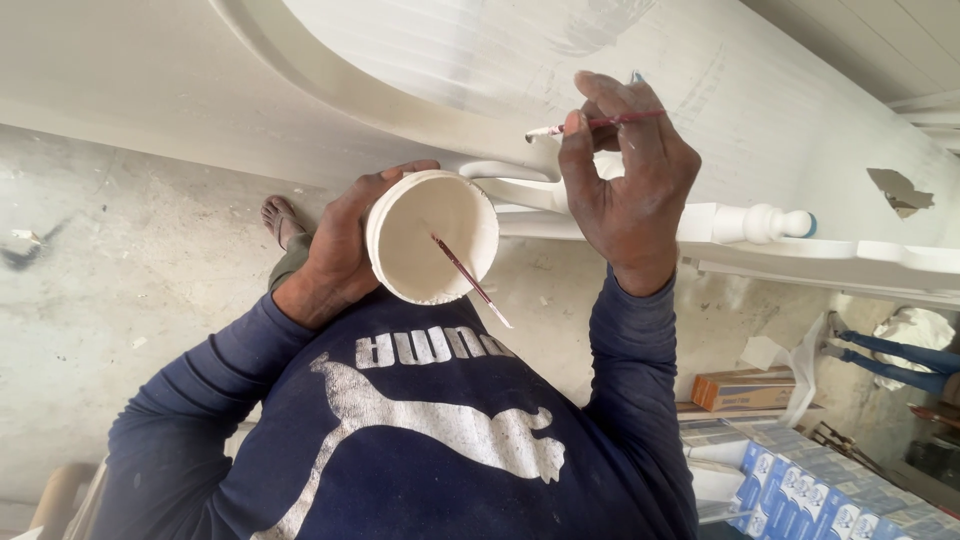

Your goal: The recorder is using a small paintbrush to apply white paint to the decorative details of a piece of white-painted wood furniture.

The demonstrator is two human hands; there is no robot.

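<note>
The left hand (335, 250) grips a round white paint-coated cup (432, 237), while the right hand (630, 185) pinches a thin red-handled brush (590, 124) against the white carved wooden furniture (520, 190).

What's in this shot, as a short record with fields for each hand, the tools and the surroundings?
Left hand: cups a round white paint pot
In pot: a second thin brush, leaning out over the rim
Right hand: pinches a thin red-handled brush, tip at the white carved furniture
Clothing: dark blue long sleeves
Surroundings: grey floor, stacked boxes lower right
</note>
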